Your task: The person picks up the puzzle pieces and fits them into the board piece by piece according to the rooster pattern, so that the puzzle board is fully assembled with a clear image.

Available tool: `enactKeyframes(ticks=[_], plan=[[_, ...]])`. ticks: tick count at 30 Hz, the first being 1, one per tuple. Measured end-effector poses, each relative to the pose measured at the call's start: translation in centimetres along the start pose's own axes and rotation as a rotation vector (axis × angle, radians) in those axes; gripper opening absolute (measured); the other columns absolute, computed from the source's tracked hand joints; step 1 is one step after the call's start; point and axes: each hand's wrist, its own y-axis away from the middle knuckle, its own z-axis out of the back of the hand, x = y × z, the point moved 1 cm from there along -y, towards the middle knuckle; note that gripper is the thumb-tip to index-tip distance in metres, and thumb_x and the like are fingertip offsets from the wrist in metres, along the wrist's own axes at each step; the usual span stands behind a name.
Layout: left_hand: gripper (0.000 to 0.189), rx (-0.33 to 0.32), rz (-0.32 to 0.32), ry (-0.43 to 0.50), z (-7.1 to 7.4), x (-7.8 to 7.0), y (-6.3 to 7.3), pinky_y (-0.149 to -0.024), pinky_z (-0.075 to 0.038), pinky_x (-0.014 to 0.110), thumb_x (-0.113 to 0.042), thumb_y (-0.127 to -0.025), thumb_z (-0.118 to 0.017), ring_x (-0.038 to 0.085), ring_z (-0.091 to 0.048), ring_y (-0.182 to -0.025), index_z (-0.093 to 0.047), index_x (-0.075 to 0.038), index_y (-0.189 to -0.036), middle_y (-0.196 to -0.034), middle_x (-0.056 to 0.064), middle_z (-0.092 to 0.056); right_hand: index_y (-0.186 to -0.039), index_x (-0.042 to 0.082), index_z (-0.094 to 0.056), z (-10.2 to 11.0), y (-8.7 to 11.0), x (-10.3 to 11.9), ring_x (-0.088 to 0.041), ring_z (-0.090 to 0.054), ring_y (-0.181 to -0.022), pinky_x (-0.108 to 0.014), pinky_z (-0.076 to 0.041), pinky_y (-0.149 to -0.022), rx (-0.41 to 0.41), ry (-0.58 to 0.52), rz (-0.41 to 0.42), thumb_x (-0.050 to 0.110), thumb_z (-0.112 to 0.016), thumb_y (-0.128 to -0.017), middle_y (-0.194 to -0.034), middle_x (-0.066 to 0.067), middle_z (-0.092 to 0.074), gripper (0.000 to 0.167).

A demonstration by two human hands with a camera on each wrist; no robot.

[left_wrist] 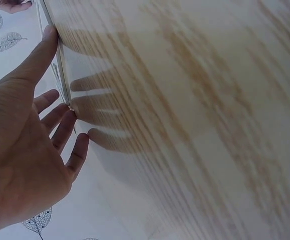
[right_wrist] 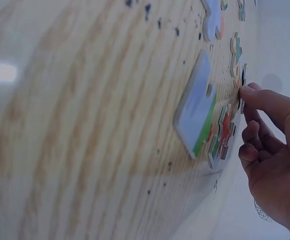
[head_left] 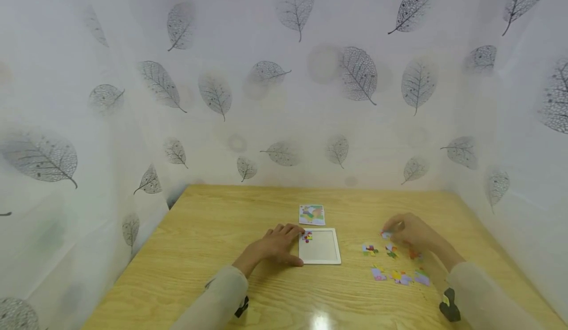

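Observation:
A white puzzle frame [head_left: 320, 261] lies on the table, with a colourful piece [head_left: 307, 236] set in its upper left corner. My left hand [head_left: 280, 245] rests at the frame's left edge, fingers spread and thumb near the lower left corner. To the right, my right hand [head_left: 410, 231] pinches a puzzle piece [head_left: 385, 235] between thumb and fingers, low over the table. In the right wrist view, the right hand's fingers partly cover that piece. Loose pieces lie around this hand, among them a purple-and-green piece [right_wrist: 197, 107] and a red-and-green piece [right_wrist: 222, 135].
A square picture card [head_left: 312, 215] lies just behind the frame. Several loose puzzle pieces [head_left: 401, 277] are spread over the right side of the wooden table [head_left: 213, 221]. A leaf-patterned curtain [head_left: 284, 113] stands around the back and sides.

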Motion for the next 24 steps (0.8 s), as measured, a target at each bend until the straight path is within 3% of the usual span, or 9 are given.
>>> enactKeyframes(ticks=[10, 14, 17, 24], plan=[[0.08, 0.003, -0.002, -0.006, 0.1, -0.3, 0.2, -0.116, -0.036, 0.059, -0.051, -0.091, -0.076, 0.035, -0.04, -0.142, -0.039, -0.019, -0.155, -0.157, 0.009, -0.04, -0.112, 0.009, -0.074, -0.6, -0.5, 1.5, -0.004, -0.035, -0.045, -0.019, -0.036, -0.041, -0.04, -0.003, 0.031, 0.014, -0.073, -0.097, -0.101, -0.014, -0.074, 0.016], [0.078, 0.005, 0.002, 0.004, 0.3, -0.4, 0.2, -0.116, -0.036, 0.058, -0.049, -0.091, -0.078, 0.035, -0.04, -0.141, -0.041, -0.02, -0.153, -0.157, 0.01, -0.041, -0.109, 0.011, -0.075, -1.3, -1.1, 2.6, -0.01, -0.057, -0.063, -0.024, -0.05, -0.057, -0.054, 0.013, 0.077, 0.019, -0.076, -0.095, -0.103, -0.012, -0.074, 0.015], [0.077, 0.017, 0.004, 0.013, 0.6, -0.5, 0.2, -0.116, -0.035, 0.059, -0.049, -0.092, -0.077, 0.036, -0.039, -0.141, -0.042, -0.02, -0.153, -0.157, 0.01, -0.04, -0.109, 0.011, -0.075, -2.1, -1.6, 3.2, -0.021, -0.067, -0.084, -0.033, -0.055, -0.072, -0.052, 0.004, 0.127, 0.019, -0.076, -0.095, -0.108, -0.012, -0.073, 0.016], [0.08, 0.026, -0.005, 0.004, 0.5, -0.6, 0.3, -0.117, -0.034, 0.058, -0.053, -0.092, -0.075, 0.033, -0.035, -0.144, -0.041, -0.025, -0.159, -0.159, 0.003, -0.036, -0.107, 0.01, -0.076, -4.4, -3.0, 4.8, -0.022, -0.062, -0.081, -0.031, -0.054, -0.068, -0.044, -0.037, 0.177, 0.016, -0.077, -0.095, -0.117, -0.014, -0.072, 0.014]])
